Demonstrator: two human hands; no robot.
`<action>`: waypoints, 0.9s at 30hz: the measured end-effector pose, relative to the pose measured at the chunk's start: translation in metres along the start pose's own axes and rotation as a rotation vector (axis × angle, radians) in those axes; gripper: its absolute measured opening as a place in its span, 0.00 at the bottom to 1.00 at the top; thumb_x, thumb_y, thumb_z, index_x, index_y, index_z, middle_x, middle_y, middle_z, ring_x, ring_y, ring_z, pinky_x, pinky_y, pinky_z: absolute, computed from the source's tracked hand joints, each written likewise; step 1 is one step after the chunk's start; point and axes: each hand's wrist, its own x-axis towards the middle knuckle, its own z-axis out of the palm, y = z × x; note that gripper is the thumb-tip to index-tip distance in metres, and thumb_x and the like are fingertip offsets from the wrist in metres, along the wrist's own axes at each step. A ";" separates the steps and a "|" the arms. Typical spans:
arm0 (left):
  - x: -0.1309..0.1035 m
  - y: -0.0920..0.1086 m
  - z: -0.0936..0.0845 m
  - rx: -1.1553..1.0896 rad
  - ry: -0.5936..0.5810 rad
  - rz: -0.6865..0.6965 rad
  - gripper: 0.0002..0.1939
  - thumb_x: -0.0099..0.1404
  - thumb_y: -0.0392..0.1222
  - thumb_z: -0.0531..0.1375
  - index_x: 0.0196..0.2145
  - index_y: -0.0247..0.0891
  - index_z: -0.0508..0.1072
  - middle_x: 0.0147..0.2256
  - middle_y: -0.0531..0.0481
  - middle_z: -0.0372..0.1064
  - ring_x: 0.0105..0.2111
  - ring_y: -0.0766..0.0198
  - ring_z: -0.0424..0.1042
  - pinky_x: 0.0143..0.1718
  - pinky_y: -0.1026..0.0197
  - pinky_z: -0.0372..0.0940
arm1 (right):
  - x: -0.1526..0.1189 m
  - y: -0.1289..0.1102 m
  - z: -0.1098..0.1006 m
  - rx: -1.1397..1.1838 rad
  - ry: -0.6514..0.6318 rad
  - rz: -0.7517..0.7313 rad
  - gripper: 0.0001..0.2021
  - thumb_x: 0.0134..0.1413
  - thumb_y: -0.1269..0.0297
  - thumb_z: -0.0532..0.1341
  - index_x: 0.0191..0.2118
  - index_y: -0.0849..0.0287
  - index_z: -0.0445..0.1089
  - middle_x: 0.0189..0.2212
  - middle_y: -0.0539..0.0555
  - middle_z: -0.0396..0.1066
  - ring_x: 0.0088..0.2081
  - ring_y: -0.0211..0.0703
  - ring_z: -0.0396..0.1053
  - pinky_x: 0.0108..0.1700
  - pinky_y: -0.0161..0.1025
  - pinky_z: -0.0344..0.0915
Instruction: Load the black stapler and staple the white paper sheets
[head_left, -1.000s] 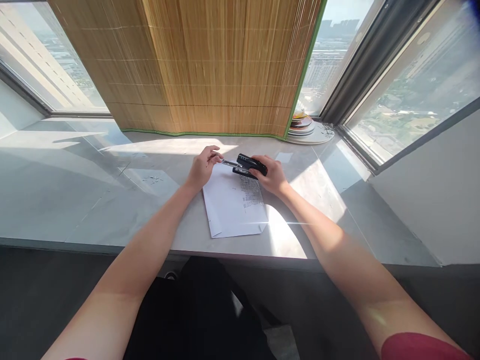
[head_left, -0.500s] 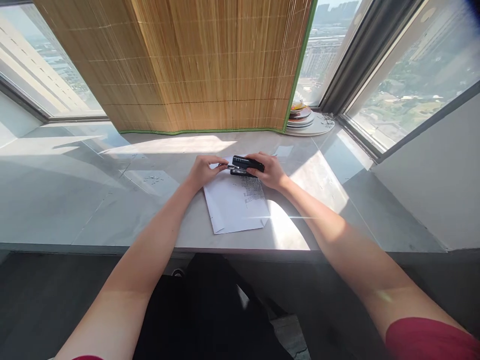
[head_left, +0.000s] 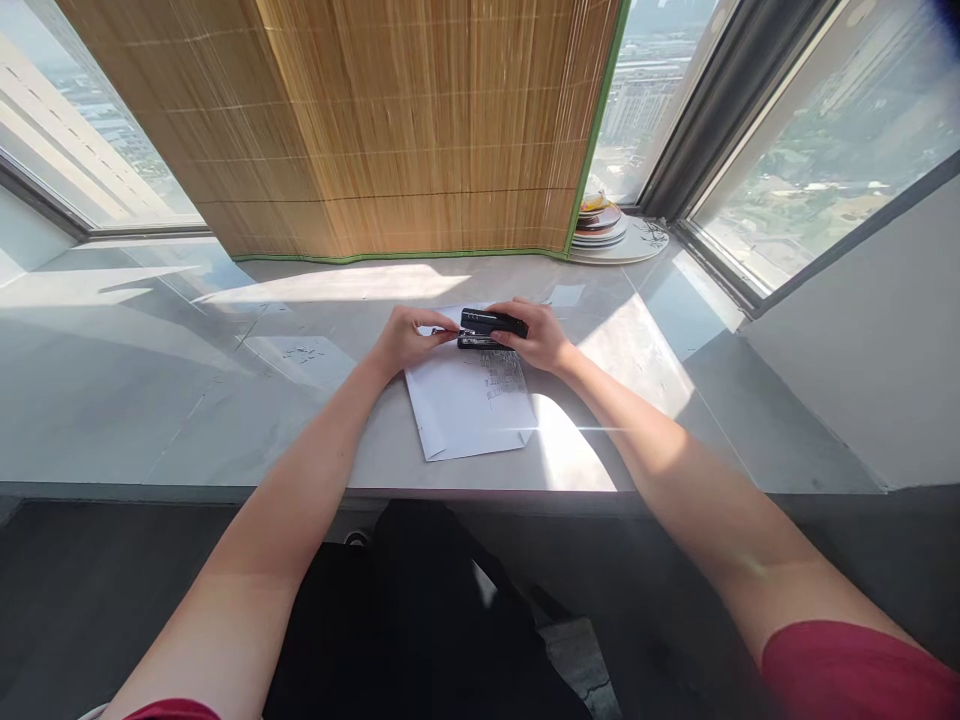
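Note:
A black stapler (head_left: pixel 491 322) is held by my right hand (head_left: pixel 541 334), its jaws parted and facing left. My left hand (head_left: pixel 409 338) is pinched at the stapler's left end, around a small dark metallic piece too small to make out. Beneath both hands lies a white paper or envelope (head_left: pixel 469 415) with printed text on its right part and folded lower corners.
The pale stone sill (head_left: pixel 187 400) carries small dark bits (head_left: pixel 304 354) at the left. A bamboo blind (head_left: pixel 390 130) hangs at the back. Stacked plates (head_left: pixel 600 235) stand in the right back corner by the windows. The sill's front edge runs below the paper.
The view has shifted slightly. My left fingers sit a little closer against the stapler's left end, and less of the metallic piece shows between them.

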 end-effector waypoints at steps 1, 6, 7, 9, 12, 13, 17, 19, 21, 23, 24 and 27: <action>0.000 0.000 0.000 -0.002 -0.006 0.004 0.08 0.66 0.51 0.73 0.38 0.46 0.89 0.39 0.48 0.87 0.40 0.54 0.86 0.45 0.54 0.81 | 0.000 0.000 0.000 0.001 0.001 -0.004 0.19 0.63 0.57 0.67 0.56 0.57 0.80 0.40 0.56 0.78 0.39 0.50 0.75 0.46 0.48 0.71; -0.001 -0.001 0.000 -0.014 -0.062 0.006 0.08 0.67 0.50 0.72 0.38 0.46 0.89 0.40 0.47 0.87 0.40 0.54 0.86 0.45 0.54 0.81 | 0.000 0.003 0.000 0.040 -0.003 0.012 0.19 0.63 0.53 0.67 0.55 0.56 0.81 0.40 0.56 0.79 0.38 0.49 0.75 0.45 0.48 0.71; -0.001 -0.001 -0.001 -0.013 -0.068 0.000 0.08 0.67 0.50 0.72 0.39 0.45 0.89 0.40 0.47 0.87 0.40 0.54 0.86 0.46 0.54 0.81 | 0.000 0.004 -0.001 0.061 0.005 0.024 0.20 0.62 0.52 0.68 0.55 0.56 0.82 0.40 0.56 0.79 0.38 0.48 0.75 0.45 0.47 0.72; -0.001 0.000 -0.003 -0.008 -0.075 -0.015 0.09 0.68 0.50 0.72 0.39 0.45 0.89 0.40 0.47 0.87 0.40 0.55 0.86 0.46 0.54 0.81 | 0.000 0.005 -0.005 0.119 0.026 0.058 0.21 0.61 0.49 0.69 0.53 0.57 0.83 0.40 0.56 0.81 0.39 0.49 0.76 0.45 0.48 0.72; -0.002 0.000 -0.007 -0.015 -0.072 -0.023 0.10 0.68 0.51 0.72 0.40 0.44 0.89 0.41 0.46 0.87 0.42 0.54 0.86 0.49 0.53 0.80 | -0.001 0.008 -0.013 0.225 0.051 0.133 0.22 0.56 0.47 0.71 0.49 0.57 0.84 0.42 0.57 0.83 0.42 0.51 0.78 0.46 0.48 0.74; -0.002 0.001 -0.008 -0.028 -0.069 -0.022 0.10 0.68 0.51 0.72 0.40 0.44 0.89 0.41 0.46 0.87 0.42 0.54 0.86 0.50 0.52 0.80 | -0.001 0.008 -0.016 0.257 0.060 0.162 0.22 0.55 0.46 0.72 0.48 0.57 0.85 0.42 0.56 0.84 0.42 0.52 0.78 0.46 0.48 0.74; -0.002 0.000 -0.007 -0.110 -0.065 -0.044 0.12 0.67 0.54 0.73 0.38 0.43 0.88 0.40 0.45 0.86 0.42 0.54 0.85 0.50 0.51 0.80 | -0.001 0.007 -0.023 0.340 0.085 0.242 0.22 0.49 0.47 0.75 0.44 0.58 0.85 0.39 0.56 0.84 0.41 0.53 0.79 0.44 0.48 0.75; -0.002 0.001 -0.003 -0.138 -0.077 -0.063 0.14 0.66 0.54 0.74 0.39 0.42 0.87 0.39 0.45 0.86 0.40 0.55 0.85 0.48 0.52 0.80 | 0.000 0.003 -0.022 0.371 0.069 0.225 0.22 0.49 0.47 0.76 0.44 0.57 0.85 0.39 0.56 0.84 0.41 0.53 0.79 0.44 0.48 0.76; -0.001 0.001 0.001 -0.143 -0.090 -0.053 0.16 0.64 0.54 0.75 0.42 0.42 0.87 0.38 0.45 0.85 0.39 0.57 0.84 0.47 0.53 0.79 | 0.001 -0.003 -0.017 0.391 0.026 0.180 0.22 0.50 0.46 0.75 0.45 0.57 0.85 0.39 0.56 0.83 0.41 0.52 0.79 0.44 0.48 0.76; 0.001 0.002 0.006 -0.127 -0.091 -0.015 0.18 0.62 0.54 0.76 0.45 0.42 0.85 0.36 0.47 0.84 0.37 0.59 0.82 0.43 0.55 0.77 | 0.001 -0.010 -0.011 0.392 -0.028 0.130 0.23 0.53 0.44 0.74 0.46 0.57 0.85 0.39 0.55 0.83 0.41 0.51 0.79 0.45 0.47 0.75; 0.001 0.002 0.008 -0.112 -0.090 0.003 0.19 0.62 0.54 0.77 0.45 0.42 0.85 0.36 0.48 0.83 0.36 0.60 0.80 0.41 0.57 0.76 | 0.000 -0.013 -0.008 0.385 -0.050 0.113 0.23 0.55 0.43 0.73 0.47 0.57 0.85 0.39 0.55 0.83 0.42 0.50 0.79 0.45 0.46 0.75; 0.003 0.002 0.012 -0.070 -0.084 0.036 0.15 0.66 0.55 0.74 0.43 0.42 0.83 0.33 0.50 0.81 0.32 0.63 0.77 0.37 0.59 0.71 | 0.000 -0.021 -0.001 0.360 -0.040 0.109 0.25 0.58 0.39 0.71 0.48 0.55 0.84 0.40 0.55 0.83 0.43 0.50 0.80 0.48 0.46 0.76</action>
